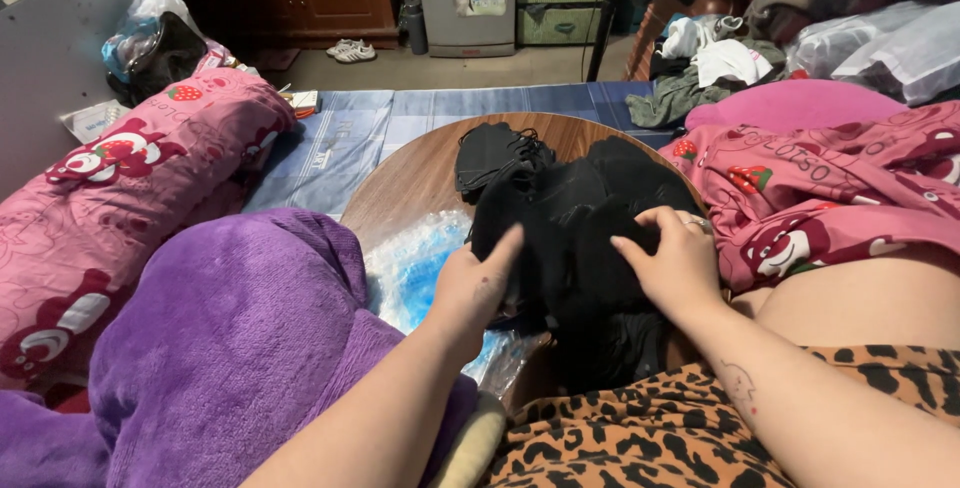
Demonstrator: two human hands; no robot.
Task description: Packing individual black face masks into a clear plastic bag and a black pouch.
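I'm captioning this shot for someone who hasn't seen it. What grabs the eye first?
Both hands, left hand and right hand, press on a heap of black cloth pieces on a round wooden table at centre. A purple blanket fills the lower left.

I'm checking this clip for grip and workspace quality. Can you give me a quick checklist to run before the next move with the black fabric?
1. Left hand on the black fabric: ok.
2. Right hand on the fabric: ok.
3. Fabric rests on the round table: ok.
4. Plastic bag lies beside the fabric, partly under the left hand: ok.
5. Number of fabric pieces in the pile: cannot tell.
6. Purple blanket off the fabric: ok.
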